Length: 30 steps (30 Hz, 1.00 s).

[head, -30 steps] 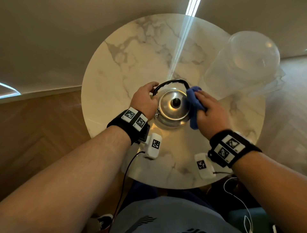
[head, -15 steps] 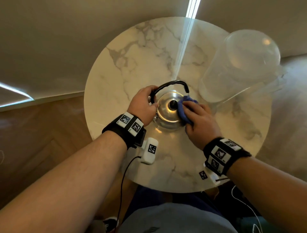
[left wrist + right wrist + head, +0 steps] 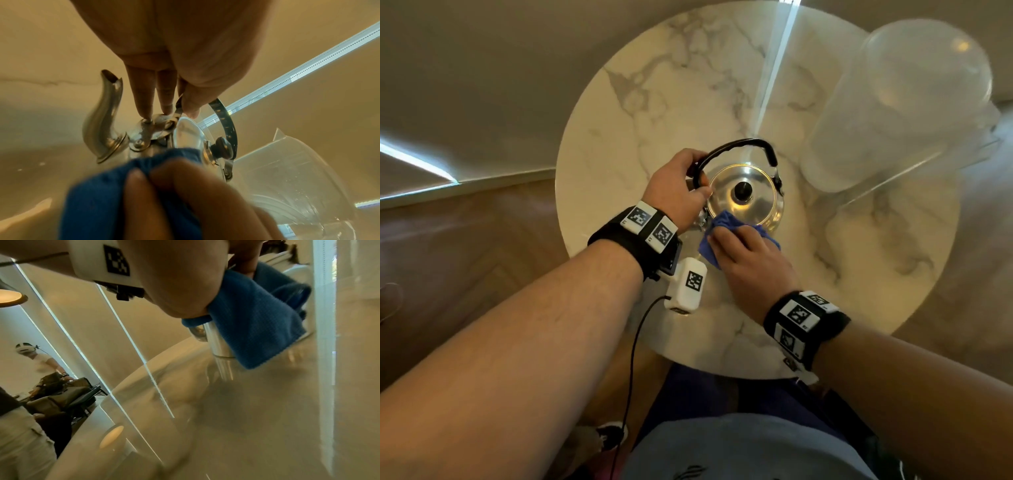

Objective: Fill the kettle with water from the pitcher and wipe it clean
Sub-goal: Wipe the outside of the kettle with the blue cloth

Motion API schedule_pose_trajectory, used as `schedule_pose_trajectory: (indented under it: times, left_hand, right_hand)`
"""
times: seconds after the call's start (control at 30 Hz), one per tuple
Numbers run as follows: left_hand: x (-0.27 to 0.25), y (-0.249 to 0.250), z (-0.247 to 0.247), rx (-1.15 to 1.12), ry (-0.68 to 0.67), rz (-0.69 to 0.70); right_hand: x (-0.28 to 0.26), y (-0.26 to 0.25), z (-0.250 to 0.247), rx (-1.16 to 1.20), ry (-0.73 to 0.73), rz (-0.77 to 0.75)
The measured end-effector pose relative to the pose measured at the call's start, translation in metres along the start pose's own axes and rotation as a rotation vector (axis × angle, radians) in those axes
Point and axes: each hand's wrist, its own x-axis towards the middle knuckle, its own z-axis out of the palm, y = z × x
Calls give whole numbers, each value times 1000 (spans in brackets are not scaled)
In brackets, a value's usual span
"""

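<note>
A shiny steel kettle (image 3: pixel 748 192) with a black knob and a black arched handle (image 3: pixel 736 145) stands in the middle of the round marble table (image 3: pixel 654 102). My left hand (image 3: pixel 674 190) pinches the left end of the handle (image 3: pixel 180 104), just above the spout (image 3: pixel 102 116). My right hand (image 3: pixel 750 263) holds a blue cloth (image 3: pixel 722 226) against the kettle's near side; the cloth (image 3: pixel 257 311) drapes over the steel wall (image 3: pixel 218 340). A clear plastic pitcher (image 3: pixel 900 102) stands upright at the table's right rear, a little apart from the kettle.
Wood floor (image 3: pixel 465 240) surrounds the table on the left. In the right wrist view another person in a headset (image 3: pixel 39 360) stands far off beside chairs (image 3: pixel 78 395). My knees (image 3: pixel 722 394) sit under the table's near edge.
My right hand has carried the blue cloth from the kettle's right side, over the lid, down to its near side. My left hand has kept hold of the handle.
</note>
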Motion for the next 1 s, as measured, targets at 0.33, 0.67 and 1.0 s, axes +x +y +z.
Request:
schedule_pose_trajectory:
  times: [0.33, 0.67, 1.0]
  left_hand:
    - [4, -4, -3, 48, -24, 69]
    - [6, -7, -5, 85, -56, 87]
    - [6, -7, 0, 69, -26, 53]
  right_hand:
    - [7, -12, 29, 108, 61, 106]
    - [-20, 48, 23, 950, 502, 1319]
    - [-10, -17, 22, 1227, 389, 925]
